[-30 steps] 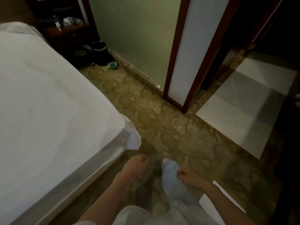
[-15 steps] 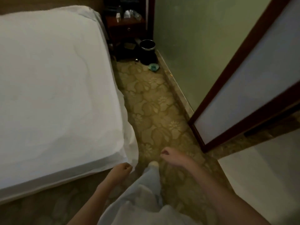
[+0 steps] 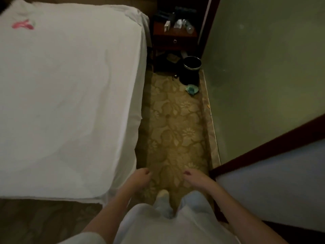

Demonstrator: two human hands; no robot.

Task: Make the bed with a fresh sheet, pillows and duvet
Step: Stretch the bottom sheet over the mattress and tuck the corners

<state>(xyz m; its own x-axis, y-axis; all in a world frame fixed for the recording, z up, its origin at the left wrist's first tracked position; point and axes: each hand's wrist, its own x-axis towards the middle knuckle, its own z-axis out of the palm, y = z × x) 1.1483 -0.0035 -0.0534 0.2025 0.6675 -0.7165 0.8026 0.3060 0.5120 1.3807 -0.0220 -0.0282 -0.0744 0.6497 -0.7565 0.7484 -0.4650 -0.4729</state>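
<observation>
A person is standing in the narrow aisle between a bed and a green wall, seen from their own head looking down. The bed is filling the left side, and a white sheet is lying spread over the whole mattress, its side edge hanging loosely down toward the floor along the aisle. A small pink mark is showing on the sheet near the far left corner.

The left hand is hanging just beside the near corner of the bed, fingers curled into a loose fist and gripping nothing. The right hand is held out over the floral-patterned carpet, fingers relaxed and slightly bent, also empty. Both forearms are bare. Below them, light-coloured trousers and one pale foot are pointing down the aisle.

At the far end a dark wooden nightstand is standing against the head of the bed, with small items on top too blurred to name. A black waste bin is sitting beside it, and a crumpled teal scrap is lying on the carpet just in front of the bin. A dark-framed white panel is angling in from the right.
</observation>
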